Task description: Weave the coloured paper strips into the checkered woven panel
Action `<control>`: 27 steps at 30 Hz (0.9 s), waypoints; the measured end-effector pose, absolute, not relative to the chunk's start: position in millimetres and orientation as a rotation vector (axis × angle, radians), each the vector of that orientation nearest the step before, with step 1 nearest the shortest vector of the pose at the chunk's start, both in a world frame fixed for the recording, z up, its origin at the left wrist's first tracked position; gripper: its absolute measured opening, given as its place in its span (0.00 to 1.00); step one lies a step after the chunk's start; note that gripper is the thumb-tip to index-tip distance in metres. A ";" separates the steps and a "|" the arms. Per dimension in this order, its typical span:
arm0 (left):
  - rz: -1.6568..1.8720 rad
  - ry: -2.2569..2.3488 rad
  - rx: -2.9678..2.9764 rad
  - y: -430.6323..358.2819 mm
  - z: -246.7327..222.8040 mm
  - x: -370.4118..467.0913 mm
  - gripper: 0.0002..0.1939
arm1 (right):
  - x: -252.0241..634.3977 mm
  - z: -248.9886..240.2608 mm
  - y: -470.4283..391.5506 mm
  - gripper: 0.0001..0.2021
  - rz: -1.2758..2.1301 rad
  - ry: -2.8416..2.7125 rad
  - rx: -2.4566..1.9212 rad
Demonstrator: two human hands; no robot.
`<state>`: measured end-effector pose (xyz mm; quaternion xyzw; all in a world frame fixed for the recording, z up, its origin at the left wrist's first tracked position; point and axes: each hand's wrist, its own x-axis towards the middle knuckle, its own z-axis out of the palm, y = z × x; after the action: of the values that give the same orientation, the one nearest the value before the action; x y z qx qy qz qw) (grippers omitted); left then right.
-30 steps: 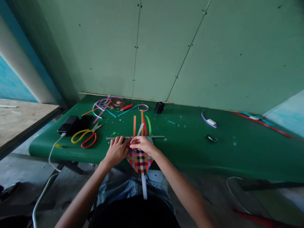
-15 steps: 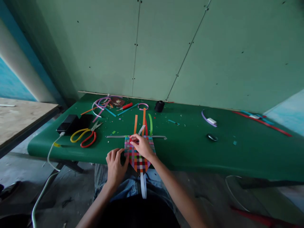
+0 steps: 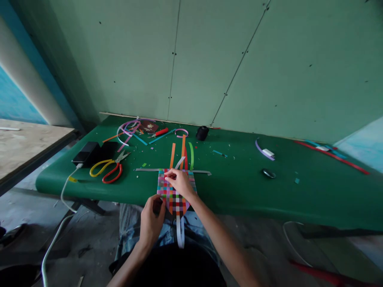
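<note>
We have the checkered woven piece [image 3: 177,192] in front of us, under our right hand [image 3: 180,182] and at the fingertips of our left hand [image 3: 154,215]. Our hands are apart; the right rests its drawn-in fingers on the upper weave, while the left curls at the lower left edge. We cannot tell whether either pinches a strip. Orange strips [image 3: 172,155], a red strip [image 3: 186,158] and a green strip [image 3: 192,155] stick out just beyond our right hand, and a white strip [image 3: 180,233] loops toward us between our forearms. Left of our hands, on the green surface [image 3: 233,187], lie the open scissors [image 3: 115,165] and a black box [image 3: 86,154]. Farther beyond our right hand sits a black spool [image 3: 202,133]; well to its right lies a dark oval object [image 3: 268,173].
</note>
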<state>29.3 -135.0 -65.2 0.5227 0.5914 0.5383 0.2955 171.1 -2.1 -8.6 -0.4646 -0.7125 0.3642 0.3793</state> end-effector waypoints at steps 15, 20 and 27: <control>1.493 1.122 0.612 -140.0 -69.3 38.0 0.30 | 169.7 12.5 -9.2 0.13 0.901 -2.153 -1.324; 1.449 1.138 0.608 -150.7 -71.4 32.1 0.30 | 178.1 33.2 -11.7 0.13 0.891 -2.474 -1.108; 1.427 1.152 0.649 -150.0 -67.2 25.3 0.30 | 173.4 62.6 13.3 0.09 0.734 -2.906 -0.928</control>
<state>25.3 -150.0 -67.2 0.2756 0.4895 0.6061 0.5631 173.4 13.3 62.6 -0.2958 -0.9261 0.2340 0.0017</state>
